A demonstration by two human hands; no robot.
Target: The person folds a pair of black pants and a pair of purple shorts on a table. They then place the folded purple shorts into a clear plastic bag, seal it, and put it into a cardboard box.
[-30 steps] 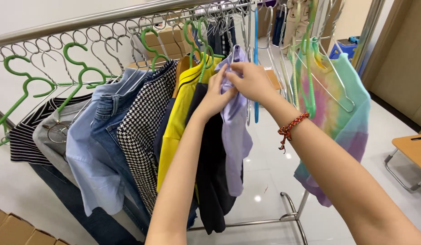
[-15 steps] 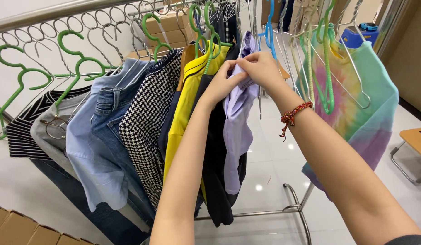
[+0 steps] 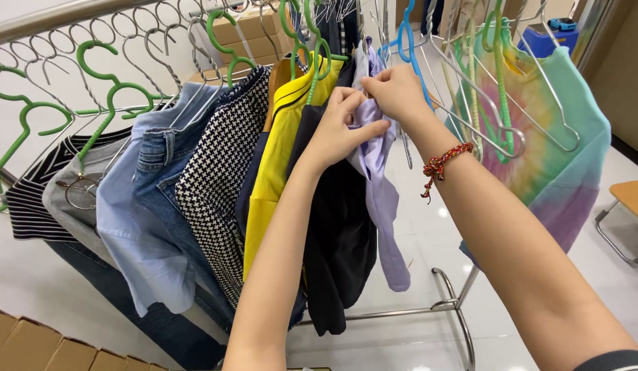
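Observation:
A lilac shirt (image 3: 379,185) hangs on a metal clothes rail (image 3: 65,12) between a black garment (image 3: 336,233) and empty hangers. My left hand (image 3: 336,130) pinches the lilac fabric near its collar. My right hand (image 3: 394,91), with a red braided bracelet (image 3: 439,165) on the wrist, grips the same shirt at the top, just under its hanger. To the left hang a yellow top (image 3: 281,158), a houndstooth garment (image 3: 216,178), denim pieces (image 3: 144,206) and a striped top (image 3: 30,206).
A tie-dye t-shirt (image 3: 563,144) hangs at the right behind several wire and green hangers (image 3: 501,103). A blue hanger (image 3: 408,41) hangs beside my right hand. Cardboard boxes (image 3: 30,343) sit at the lower left. A folding stool (image 3: 631,206) stands at the right. The rail's foot (image 3: 449,302) rests on the white floor.
The view has moved closer and slightly left. Both hands stay on the lilac shirt's collar, shifting their hold a little lower on the fabric.

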